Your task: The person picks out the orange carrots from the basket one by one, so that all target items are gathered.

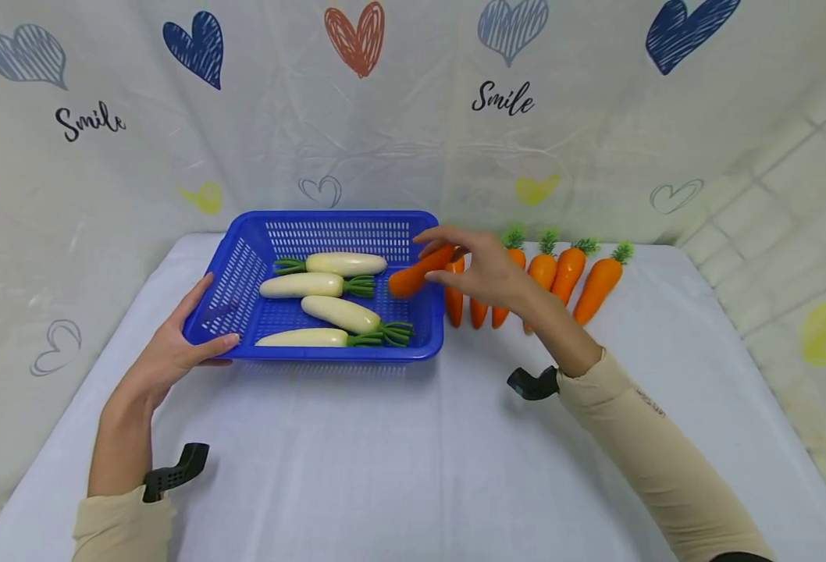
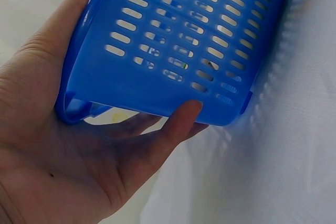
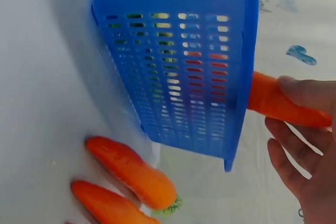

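Note:
A blue slotted basket (image 1: 244,234) stands on the white table and holds several white radishes (image 1: 343,263) with green stalks. My left hand (image 1: 181,343) grips the basket's near left corner (image 2: 79,103), thumb along the front wall. My right hand (image 1: 479,261) pinches an orange carrot (image 1: 418,272) and holds it over the basket's right rim, tip pointing inward. In the right wrist view the carrot (image 3: 273,100) pokes past the basket wall (image 3: 178,51) under my thumb.
Several more orange carrots (image 1: 571,269) with green tops lie in a row to the right of the basket; two show in the right wrist view (image 3: 134,171). A heart-printed curtain hangs behind the table (image 1: 399,460).

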A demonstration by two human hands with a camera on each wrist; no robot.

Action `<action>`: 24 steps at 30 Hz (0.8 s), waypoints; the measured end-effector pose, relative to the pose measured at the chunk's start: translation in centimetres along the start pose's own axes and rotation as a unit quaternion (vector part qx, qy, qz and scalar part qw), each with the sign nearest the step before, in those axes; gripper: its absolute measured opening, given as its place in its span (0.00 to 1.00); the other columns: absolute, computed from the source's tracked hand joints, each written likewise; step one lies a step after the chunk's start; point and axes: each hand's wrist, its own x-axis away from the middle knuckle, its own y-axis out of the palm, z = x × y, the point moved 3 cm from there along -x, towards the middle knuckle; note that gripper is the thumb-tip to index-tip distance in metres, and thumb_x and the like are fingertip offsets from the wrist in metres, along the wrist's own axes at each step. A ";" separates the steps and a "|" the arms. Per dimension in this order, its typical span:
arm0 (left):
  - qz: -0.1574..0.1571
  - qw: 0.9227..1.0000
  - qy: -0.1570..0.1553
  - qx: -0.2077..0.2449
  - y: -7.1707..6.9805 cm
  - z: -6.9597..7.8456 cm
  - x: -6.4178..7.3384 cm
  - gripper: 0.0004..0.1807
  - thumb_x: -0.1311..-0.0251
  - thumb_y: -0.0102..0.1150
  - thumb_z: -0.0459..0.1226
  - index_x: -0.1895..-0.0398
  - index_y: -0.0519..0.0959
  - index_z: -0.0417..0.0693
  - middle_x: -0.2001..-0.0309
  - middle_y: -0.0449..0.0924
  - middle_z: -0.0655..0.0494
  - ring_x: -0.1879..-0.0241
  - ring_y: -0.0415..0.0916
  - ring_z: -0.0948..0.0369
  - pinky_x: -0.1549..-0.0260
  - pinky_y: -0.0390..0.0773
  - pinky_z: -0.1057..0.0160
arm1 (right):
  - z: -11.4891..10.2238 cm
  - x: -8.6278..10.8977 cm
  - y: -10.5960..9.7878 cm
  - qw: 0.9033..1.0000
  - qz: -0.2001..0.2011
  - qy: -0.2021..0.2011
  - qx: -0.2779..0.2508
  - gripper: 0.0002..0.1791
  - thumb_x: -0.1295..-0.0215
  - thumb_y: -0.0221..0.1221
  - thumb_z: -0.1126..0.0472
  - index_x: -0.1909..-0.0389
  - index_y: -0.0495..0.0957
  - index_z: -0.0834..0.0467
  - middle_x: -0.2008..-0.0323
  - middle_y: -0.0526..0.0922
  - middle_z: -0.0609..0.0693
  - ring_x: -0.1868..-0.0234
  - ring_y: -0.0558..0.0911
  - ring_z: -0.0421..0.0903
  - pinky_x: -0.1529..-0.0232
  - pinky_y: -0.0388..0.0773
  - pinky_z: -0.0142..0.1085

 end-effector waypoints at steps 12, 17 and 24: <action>0.000 1.000 0.004 0.002 0.0 -0.1 0.0 0.57 0.30 0.66 0.48 0.19 0.29 0.87 0.14 0.30 0.40 0.31 0.65 0.36 0.55 0.86 0.70 | 1.0 2.0 -2.1 0.999 0.015 0.050 0.007 0.20 0.35 0.71 0.62 0.42 0.83 0.56 0.51 0.90 0.51 0.50 0.87 0.47 0.50 0.84 0.33; 0.001 1.000 0.004 0.003 0.0 0.0 0.0 0.57 0.31 0.66 0.48 0.19 0.30 0.87 0.14 0.30 0.40 0.31 0.64 0.35 0.56 0.86 0.70 | 1.4 2.6 -2.3 0.997 -0.005 0.076 0.014 0.23 0.36 0.72 0.63 0.40 0.82 0.55 0.49 0.89 0.52 0.50 0.87 0.49 0.48 0.87 0.43; 0.002 1.000 0.001 0.002 0.0 0.2 0.1 0.57 0.31 0.66 0.48 0.19 0.29 0.87 0.14 0.29 0.40 0.31 0.63 0.34 0.57 0.85 0.73 | 1.8 3.0 -2.2 0.995 -0.045 0.086 0.028 0.27 0.35 0.71 0.62 0.35 0.78 0.55 0.46 0.87 0.54 0.50 0.86 0.52 0.51 0.87 0.46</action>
